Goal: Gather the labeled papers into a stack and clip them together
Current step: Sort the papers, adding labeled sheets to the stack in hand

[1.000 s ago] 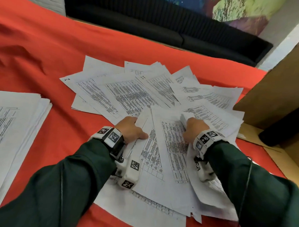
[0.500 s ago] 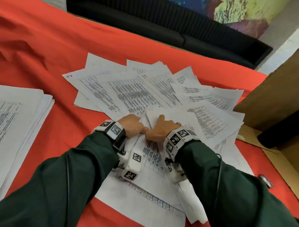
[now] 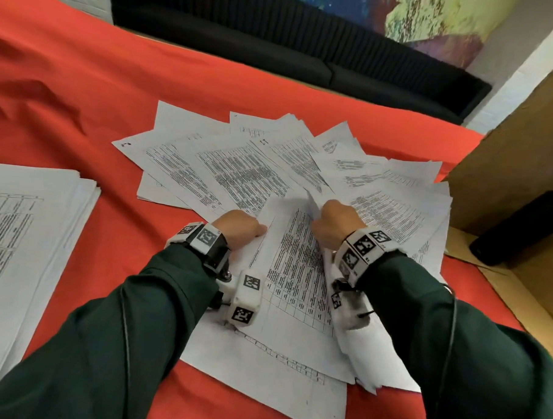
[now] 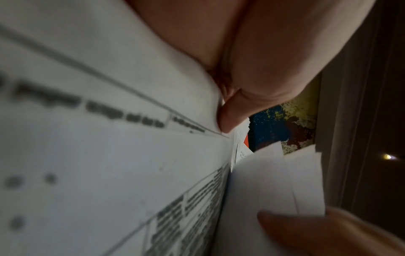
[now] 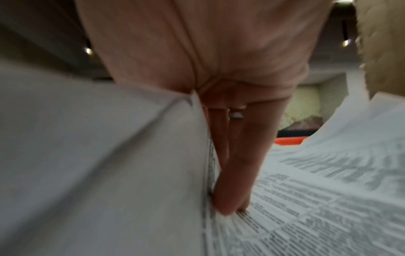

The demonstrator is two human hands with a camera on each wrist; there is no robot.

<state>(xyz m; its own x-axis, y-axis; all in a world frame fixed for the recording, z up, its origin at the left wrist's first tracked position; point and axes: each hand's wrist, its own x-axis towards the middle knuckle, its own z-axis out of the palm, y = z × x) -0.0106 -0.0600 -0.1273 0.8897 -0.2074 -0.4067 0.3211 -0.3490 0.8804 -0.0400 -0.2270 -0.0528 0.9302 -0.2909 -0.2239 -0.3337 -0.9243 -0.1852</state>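
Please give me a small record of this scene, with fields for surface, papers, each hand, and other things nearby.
surface: red cloth-covered table
loose papers: white printed sheets fanned out, overlapping, not yet stacked
sheet in hand: printed table sheet lifted between both hands
left hand: left hand grips the sheet's left edge
right hand: right hand grips its right edge, fingers against the paper
separate pile: neat white paper stack at the left
right side: brown cardboard box
clip: not visible
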